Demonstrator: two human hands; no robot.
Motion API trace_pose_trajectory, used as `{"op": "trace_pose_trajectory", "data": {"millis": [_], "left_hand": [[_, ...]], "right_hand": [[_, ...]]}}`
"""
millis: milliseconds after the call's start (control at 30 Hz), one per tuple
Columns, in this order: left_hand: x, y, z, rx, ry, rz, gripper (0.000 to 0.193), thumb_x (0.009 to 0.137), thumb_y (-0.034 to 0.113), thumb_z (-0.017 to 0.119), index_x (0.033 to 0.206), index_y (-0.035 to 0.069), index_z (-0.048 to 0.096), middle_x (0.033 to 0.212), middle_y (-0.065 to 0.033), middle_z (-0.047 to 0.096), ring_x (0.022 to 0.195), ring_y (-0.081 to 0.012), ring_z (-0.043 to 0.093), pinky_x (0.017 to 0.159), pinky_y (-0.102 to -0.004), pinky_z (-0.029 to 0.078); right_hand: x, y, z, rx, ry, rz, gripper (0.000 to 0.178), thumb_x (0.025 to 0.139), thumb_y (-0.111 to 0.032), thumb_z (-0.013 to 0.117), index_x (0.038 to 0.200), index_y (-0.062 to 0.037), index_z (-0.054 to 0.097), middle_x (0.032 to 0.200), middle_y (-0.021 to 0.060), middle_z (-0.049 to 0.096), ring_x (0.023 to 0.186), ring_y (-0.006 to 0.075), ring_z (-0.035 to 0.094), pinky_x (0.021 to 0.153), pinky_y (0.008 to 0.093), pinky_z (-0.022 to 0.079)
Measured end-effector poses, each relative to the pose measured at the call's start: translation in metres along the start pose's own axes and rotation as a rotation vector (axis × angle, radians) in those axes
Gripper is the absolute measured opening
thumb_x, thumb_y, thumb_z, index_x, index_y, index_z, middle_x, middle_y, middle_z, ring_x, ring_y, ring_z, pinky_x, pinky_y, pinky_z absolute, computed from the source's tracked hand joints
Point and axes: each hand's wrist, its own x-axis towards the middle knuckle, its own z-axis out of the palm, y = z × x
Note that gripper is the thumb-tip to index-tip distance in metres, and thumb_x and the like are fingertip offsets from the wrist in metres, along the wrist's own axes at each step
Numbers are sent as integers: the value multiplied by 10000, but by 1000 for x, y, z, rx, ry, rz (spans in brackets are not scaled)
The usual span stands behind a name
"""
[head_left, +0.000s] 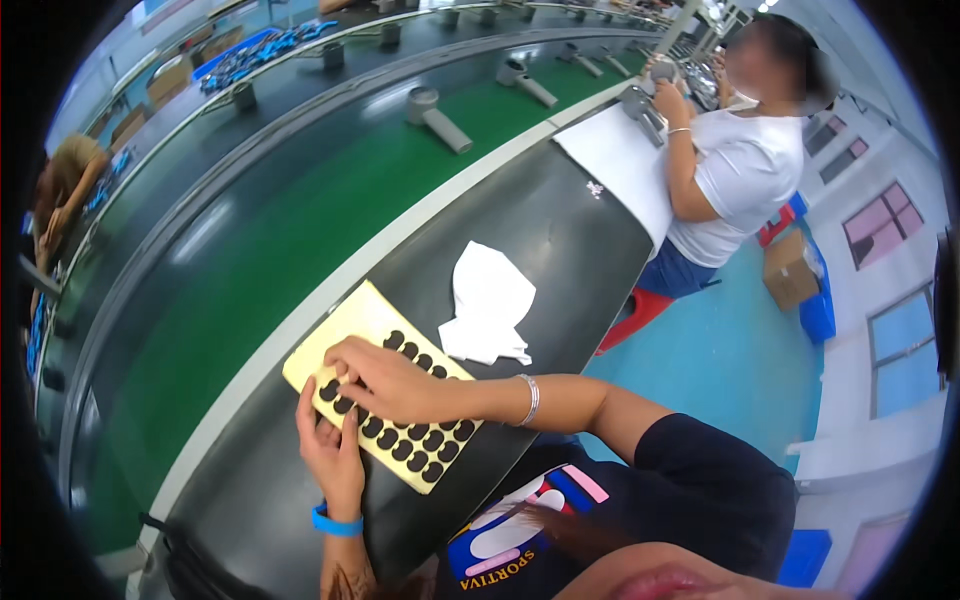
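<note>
A yellow backing sheet (350,318) with rows of black rounded stickers (433,440) lies on the dark bench. My left hand (330,450), a blue band at its wrist, grips the sheet's near left edge between thumb and fingers. Across the sheet from the right reaches my right hand (392,385), with a silver bangle on its wrist. Its fingers are pinched together over a black sticker (328,390) at the sheet's left end. Whether that sticker has lifted off the sheet, I cannot tell. The right hand covers part of the middle rows.
A crumpled white cloth (490,300) lies beyond the sheet. Along the bench runs a green conveyor (290,220) carrying grey tubular parts (438,118). A co-worker in a white shirt (750,160) stands at a white mat (625,165), holding a grey part. A red stool (637,317) stands by the bench.
</note>
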Motion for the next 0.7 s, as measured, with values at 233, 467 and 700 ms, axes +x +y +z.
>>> {"op": "trace_pose_trajectory", "data": {"millis": [233, 467, 700], "left_hand": [[1, 1, -1, -12, -66, -55, 580, 867, -100, 530, 1392, -3, 303, 1299, -138, 444, 1047, -163, 562, 856, -248, 475], [2, 2, -1, 54, -13, -70, 582, 862, -80, 557, 1388, 20, 328, 921, -73, 620, 733, -37, 533, 597, -152, 379], [7, -1, 5, 36, -45, 6, 597, 857, -93, 549, 1392, -5, 302, 1160, -177, 572, 1009, -163, 587, 831, -257, 486]], "right_hand": [[-1, 5, -10, -1, -52, -62, 58, 857, -19, 563, 904, -16, 529, 905, 84, 519, 754, 221, 566, 647, 310, 464], [-3, 3, -10, 68, -12, -152, 81, 858, -41, 560, 935, -26, 538, 851, 104, 548, 740, 257, 561, 650, 348, 451], [27, 12, -72, -52, 318, -207, 97, 815, -24, 647, 909, -14, 627, 909, 105, 598, 797, 163, 596, 685, 269, 486]]}}
